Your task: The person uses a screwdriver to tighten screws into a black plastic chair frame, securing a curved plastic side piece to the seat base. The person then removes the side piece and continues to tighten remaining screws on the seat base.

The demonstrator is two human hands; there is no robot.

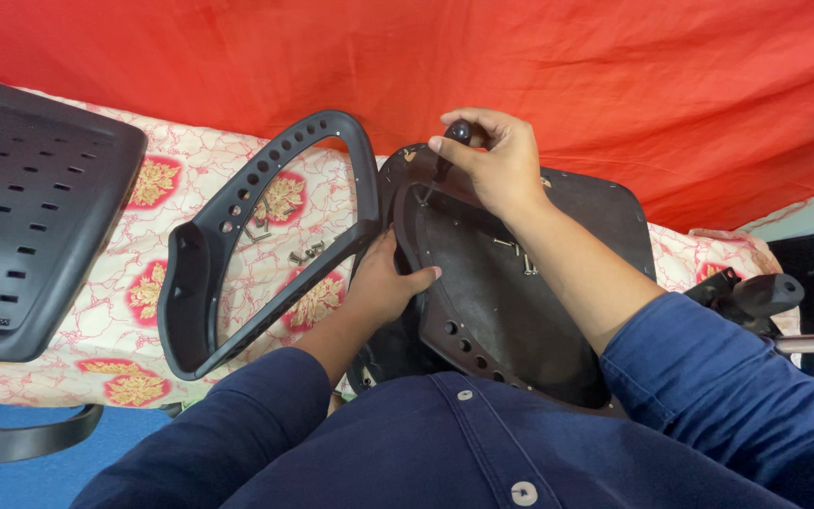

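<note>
R hand [496, 165] clenched round the black handle of a screwdriver [449, 146], shaft angled down toward the upper-left edge of the seat base [511, 302]; tip contact w/ the base can't be resolved. L hand [383, 283] grasps the junction where the black armrest [237, 254] meets the seat base, thumb lying on the base's rim, fingers tucked under. Armrest: looped, perforated along its upper bar, extending left over the floral pink-and-white cloth [153, 283]. Loose screws [308, 253] lie on the cloth inside the armrest loop. Seat base is upturned, resting against the person's lap. Perforated black backrest [30, 207] at far left; gas-lift mechanism [756, 297] at far right; red fabric [614, 75] behind.
</note>
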